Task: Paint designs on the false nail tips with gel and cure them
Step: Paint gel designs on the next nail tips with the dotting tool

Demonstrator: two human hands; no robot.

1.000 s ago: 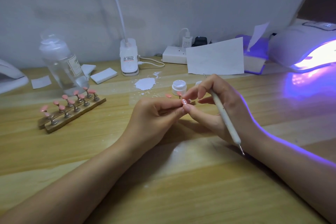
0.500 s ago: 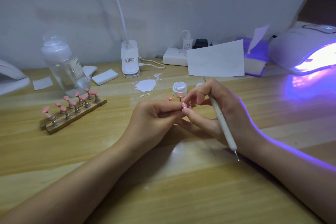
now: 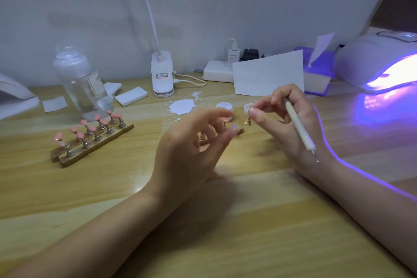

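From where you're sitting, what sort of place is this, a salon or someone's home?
Probably a home nail-art desk rather than a salon. A lit curing lamp glows violet on the right, pink false nail tips stand on a wooden holder, and chargers sit in a power strip against the wall.

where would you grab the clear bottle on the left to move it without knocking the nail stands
Take the clear bottle around its straight mid body, near the label, where the sides are plain and round. It stands upright. Come from the left or from above and behind, since the wooden strip of pink nail tips stands just in front of its base and the white sponge block lies to its right.
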